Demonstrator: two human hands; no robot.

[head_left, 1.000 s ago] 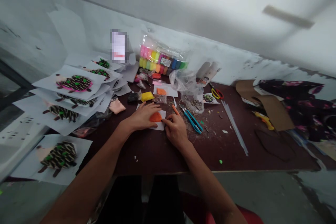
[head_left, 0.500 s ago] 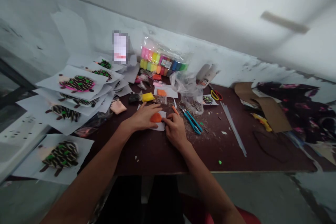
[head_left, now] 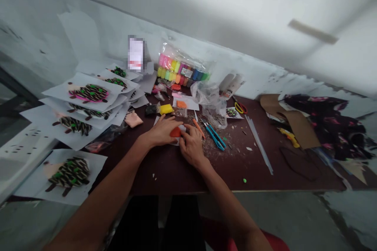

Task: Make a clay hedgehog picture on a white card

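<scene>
your lump of orange clay point(head_left: 176, 132) glows against the dark maroon tabletop point(head_left: 165, 176). near it sit a bright yellow clay block point(head_left: 166, 109), a teal-and-blue tool point(head_left: 213, 137) and scissors point(head_left: 239, 107) with yellow and red handles. the clear bag of clay tubs point(head_left: 182, 66) runs pink, yellow, green, orange and blue. on your left, the white paper sheet point(head_left: 32, 184) carries a collage point(head_left: 69, 172) striped black and cream, dotted green; the top sheet point(head_left: 59, 91) adds a pink edge. to your right, a black cloth point(head_left: 324, 121) shows pink flowers.
</scene>
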